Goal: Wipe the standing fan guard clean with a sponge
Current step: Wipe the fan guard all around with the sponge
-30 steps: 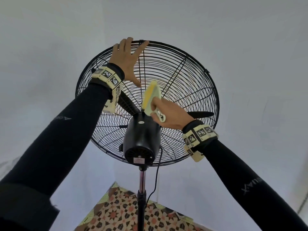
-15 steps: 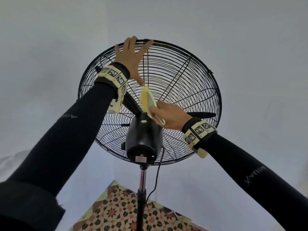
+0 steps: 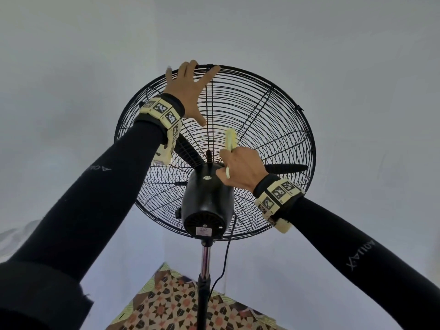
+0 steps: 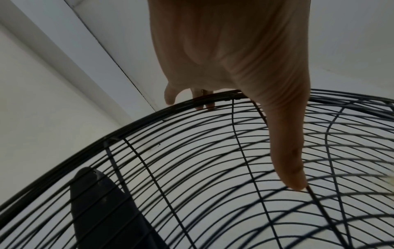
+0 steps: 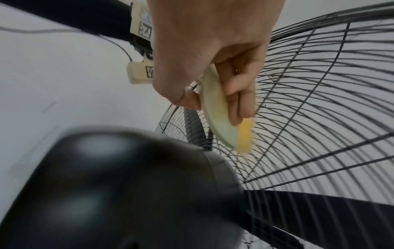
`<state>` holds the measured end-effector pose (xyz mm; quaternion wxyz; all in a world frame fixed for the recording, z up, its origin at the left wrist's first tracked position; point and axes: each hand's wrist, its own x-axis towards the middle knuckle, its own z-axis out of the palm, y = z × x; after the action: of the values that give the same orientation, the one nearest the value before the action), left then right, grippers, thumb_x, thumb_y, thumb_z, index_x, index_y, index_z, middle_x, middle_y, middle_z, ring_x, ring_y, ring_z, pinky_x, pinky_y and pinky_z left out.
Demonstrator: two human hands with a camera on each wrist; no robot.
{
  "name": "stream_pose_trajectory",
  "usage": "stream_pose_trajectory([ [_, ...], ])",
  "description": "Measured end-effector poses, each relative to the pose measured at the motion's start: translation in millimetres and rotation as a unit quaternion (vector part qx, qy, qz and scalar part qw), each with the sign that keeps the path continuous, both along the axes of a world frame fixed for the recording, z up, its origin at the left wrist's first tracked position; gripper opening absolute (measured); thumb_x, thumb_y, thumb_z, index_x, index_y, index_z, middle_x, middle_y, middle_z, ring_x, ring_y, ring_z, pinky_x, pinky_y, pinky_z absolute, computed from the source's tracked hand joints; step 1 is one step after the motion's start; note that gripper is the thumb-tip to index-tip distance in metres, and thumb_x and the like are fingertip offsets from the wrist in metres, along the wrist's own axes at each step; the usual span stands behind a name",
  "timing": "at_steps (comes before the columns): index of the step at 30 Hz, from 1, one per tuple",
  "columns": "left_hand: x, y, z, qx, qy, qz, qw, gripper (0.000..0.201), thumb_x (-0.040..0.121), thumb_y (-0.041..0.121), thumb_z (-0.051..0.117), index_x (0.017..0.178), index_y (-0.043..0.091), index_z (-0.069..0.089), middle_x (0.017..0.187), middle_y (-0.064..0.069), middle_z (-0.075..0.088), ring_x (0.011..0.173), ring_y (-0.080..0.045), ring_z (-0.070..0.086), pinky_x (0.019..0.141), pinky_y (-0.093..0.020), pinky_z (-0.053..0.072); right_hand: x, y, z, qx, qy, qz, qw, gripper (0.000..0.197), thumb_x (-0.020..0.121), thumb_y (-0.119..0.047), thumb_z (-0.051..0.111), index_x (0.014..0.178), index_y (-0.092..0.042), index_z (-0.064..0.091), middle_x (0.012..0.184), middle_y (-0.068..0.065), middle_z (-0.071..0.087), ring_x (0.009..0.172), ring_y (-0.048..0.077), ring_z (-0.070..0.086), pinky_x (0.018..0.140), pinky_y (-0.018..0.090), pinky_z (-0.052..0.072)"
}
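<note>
Black wire is forming one fan guard [image 3: 262, 129], filling the centre of the head view. One left hand [image 3: 188, 91] is lying spread and flat at its upper rim, fingers straight. One right hand [image 3: 240, 167] is pinching one yellow sponge [image 3: 230, 139] against the wires just above one black motor housing [image 3: 207, 198]; two blades are showing.

the fan guard [image 3: 262, 120] is thin black painted wire, smooth with a dull sheen. the motor housing [image 3: 207, 201] is glossy black plastic catching soft highlights. the pole [image 3: 205, 260] is shiny chromed metal. the sponge [image 5: 221, 111] is pale, matt foam with a rougher yellow face.
</note>
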<state>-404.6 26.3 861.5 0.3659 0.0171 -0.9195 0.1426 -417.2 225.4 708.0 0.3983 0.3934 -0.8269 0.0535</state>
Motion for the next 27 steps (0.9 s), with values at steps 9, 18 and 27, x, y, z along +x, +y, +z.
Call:
stream_pose_trajectory([
  [9, 3, -12, 4, 0.000, 0.016, -0.024, 1.000, 0.142, 0.050, 0.069, 0.091, 0.159, 0.051, 0.002, 0.155, -0.021, 0.025, 0.136, -0.045, 0.032, 0.114, -0.061, 0.029, -8, 9, 0, -0.012, 0.002, 0.012, 1.000, 0.025, 0.079, -0.030, 0.075, 0.083, -0.011, 0.059, 0.059, 0.006, 0.049, 0.050, 0.026, 0.053, 0.048, 0.026, 0.037],
  [18, 11, -15, 4, -0.009, 0.033, -0.013, 0.999, 0.137, 0.052, 0.078, 0.083, 0.158, 0.051, 0.000, 0.140, -0.025, 0.036, 0.128, -0.040, 0.039, 0.105, -0.056, 0.038, 3, -3, 19, -0.029, -0.017, 0.072, 0.997, 0.022, 0.085, -0.032, 0.069, 0.092, -0.015, 0.057, 0.071, 0.003, 0.056, 0.061, 0.029, 0.056, 0.053, 0.027, 0.033],
  [27, 14, -7, 8, -0.025, 0.037, 0.017, 0.999, 0.143, 0.048, 0.082, 0.082, 0.159, 0.051, -0.002, 0.136, -0.029, 0.038, 0.122, -0.042, 0.041, 0.099, -0.054, 0.039, 3, -4, 26, -0.056, -0.020, 0.089, 0.994, 0.020, 0.088, -0.033, 0.065, 0.091, -0.016, 0.054, 0.069, 0.001, 0.058, 0.057, 0.026, 0.057, 0.049, 0.023, 0.027],
])
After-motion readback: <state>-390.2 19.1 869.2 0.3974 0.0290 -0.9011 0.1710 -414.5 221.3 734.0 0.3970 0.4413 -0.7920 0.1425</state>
